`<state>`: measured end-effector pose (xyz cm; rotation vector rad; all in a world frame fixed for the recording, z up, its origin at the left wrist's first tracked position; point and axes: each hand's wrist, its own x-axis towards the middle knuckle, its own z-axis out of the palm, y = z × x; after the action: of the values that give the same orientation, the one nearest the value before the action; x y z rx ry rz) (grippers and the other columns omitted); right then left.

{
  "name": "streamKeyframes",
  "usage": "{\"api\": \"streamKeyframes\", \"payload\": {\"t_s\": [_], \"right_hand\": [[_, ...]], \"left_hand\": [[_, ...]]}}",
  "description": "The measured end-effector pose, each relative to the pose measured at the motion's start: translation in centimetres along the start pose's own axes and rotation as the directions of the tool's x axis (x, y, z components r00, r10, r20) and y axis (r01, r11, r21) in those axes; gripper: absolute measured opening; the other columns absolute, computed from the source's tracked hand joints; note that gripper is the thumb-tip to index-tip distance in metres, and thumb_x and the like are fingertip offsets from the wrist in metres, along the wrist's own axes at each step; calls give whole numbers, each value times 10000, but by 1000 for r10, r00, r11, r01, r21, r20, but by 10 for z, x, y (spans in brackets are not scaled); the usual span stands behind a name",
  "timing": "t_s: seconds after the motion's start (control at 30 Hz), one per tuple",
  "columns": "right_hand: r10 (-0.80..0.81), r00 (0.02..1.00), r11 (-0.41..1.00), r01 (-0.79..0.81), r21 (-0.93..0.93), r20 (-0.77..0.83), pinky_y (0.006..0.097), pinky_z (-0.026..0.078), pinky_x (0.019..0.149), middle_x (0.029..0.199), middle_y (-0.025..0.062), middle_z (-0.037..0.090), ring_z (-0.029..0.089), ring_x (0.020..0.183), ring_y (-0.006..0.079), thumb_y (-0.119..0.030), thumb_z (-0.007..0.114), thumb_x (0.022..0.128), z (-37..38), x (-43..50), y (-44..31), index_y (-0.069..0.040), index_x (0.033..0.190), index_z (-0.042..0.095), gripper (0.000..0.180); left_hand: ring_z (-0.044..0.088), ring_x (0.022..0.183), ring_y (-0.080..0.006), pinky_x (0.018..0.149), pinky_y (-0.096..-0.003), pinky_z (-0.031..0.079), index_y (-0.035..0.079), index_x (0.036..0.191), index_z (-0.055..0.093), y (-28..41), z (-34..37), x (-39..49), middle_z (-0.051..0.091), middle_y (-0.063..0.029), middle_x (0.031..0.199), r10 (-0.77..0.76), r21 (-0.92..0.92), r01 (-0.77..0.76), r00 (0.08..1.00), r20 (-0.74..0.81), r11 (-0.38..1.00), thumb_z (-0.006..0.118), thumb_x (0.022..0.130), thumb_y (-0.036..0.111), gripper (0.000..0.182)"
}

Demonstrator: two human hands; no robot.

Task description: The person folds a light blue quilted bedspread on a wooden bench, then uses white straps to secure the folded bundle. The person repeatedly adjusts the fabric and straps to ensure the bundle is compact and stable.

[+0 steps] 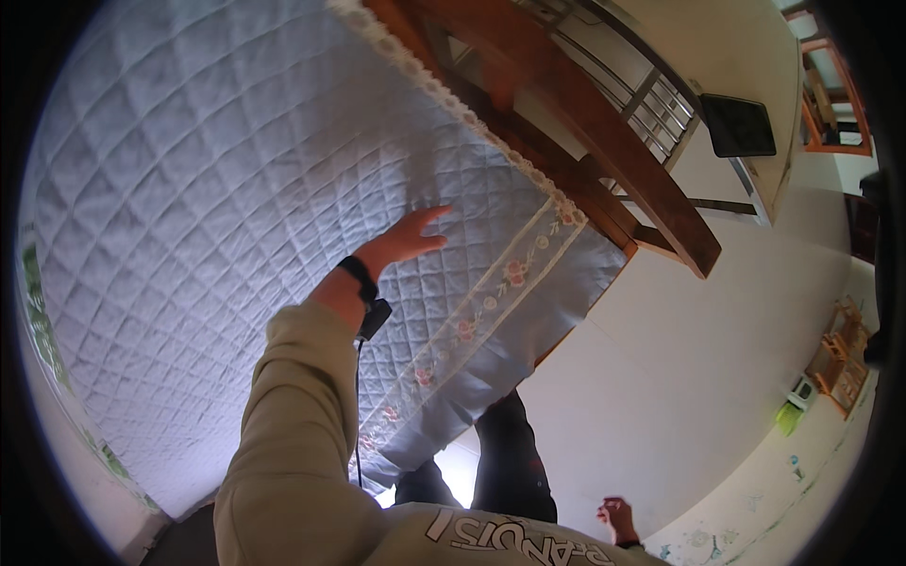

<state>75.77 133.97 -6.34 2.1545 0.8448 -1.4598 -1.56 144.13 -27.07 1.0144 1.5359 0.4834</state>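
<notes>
My left hand (407,239) is over the blue quilted bedspread (233,212), its fingers apart and nothing held; whether it touches the cloth I cannot tell. A black band with a small black box and a cable is on that wrist. Below the hand runs a lace-edged border strip (465,330) with pink embroidered flowers, and beyond it a plain ruffle hangs over the bed's edge. My right hand (617,518) is low at the right, away from the bed, above the pale floor, its fingers curled; I see nothing in it.
A reddish wooden bed frame rail (623,156) juts out at the upper right. Past it stands a table (764,42) with a black tablet-like object (738,126). Wooden chairs (839,357) and a green brush (788,417) are at the far right. A wall borders the bed's left side.
</notes>
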Motion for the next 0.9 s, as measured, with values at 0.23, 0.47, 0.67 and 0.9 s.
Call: {"api": "streamKeyframes", "payload": {"t_s": [0.23, 0.47, 0.67, 0.9], "right_hand": [[127, 979, 989, -138, 61, 160, 295, 547, 591, 775, 147, 660, 672, 695, 205, -93, 594, 844, 46, -5, 67, 28, 1018, 576, 213], [50, 971, 999, -51, -5, 232, 307, 564, 694, 809, 148, 675, 685, 781, 205, -100, 599, 845, 68, -13, 112, 43, 1019, 586, 226], [-65, 974, 985, 98, -144, 219, 293, 541, 633, 775, 132, 661, 657, 695, 182, -90, 561, 837, 88, 1, 24, 11, 1017, 582, 208], [-317, 930, 948, 312, 53, 186, 263, 505, 662, 792, 94, 661, 640, 737, 136, -73, 570, 873, 111, -5, -90, -35, 1034, 600, 168]], "left_hand": [[122, 1408, -270, 1124, -445, 163, 207, 1447, 248, 40, -36, 89, 123, -75, 1532, 196, 831, 221, 911, -363, 511, 608, 809, 482, 783], [162, 1392, -310, 1098, -472, 215, 156, 1445, 245, 33, -36, 124, 132, -136, 1521, 296, 850, 239, 864, -406, 470, 598, 816, 480, 791], [426, 1193, -340, 923, -438, 420, 214, 1399, 348, 85, 17, 153, 363, -158, 1332, 235, 676, 148, 867, -440, 722, 636, 808, 257, 659], [558, 942, -320, 747, -417, 488, 118, 1079, 532, 98, 55, 177, 484, -118, 1069, 278, 620, 38, 871, -405, 784, 612, 809, 141, 283]]}}
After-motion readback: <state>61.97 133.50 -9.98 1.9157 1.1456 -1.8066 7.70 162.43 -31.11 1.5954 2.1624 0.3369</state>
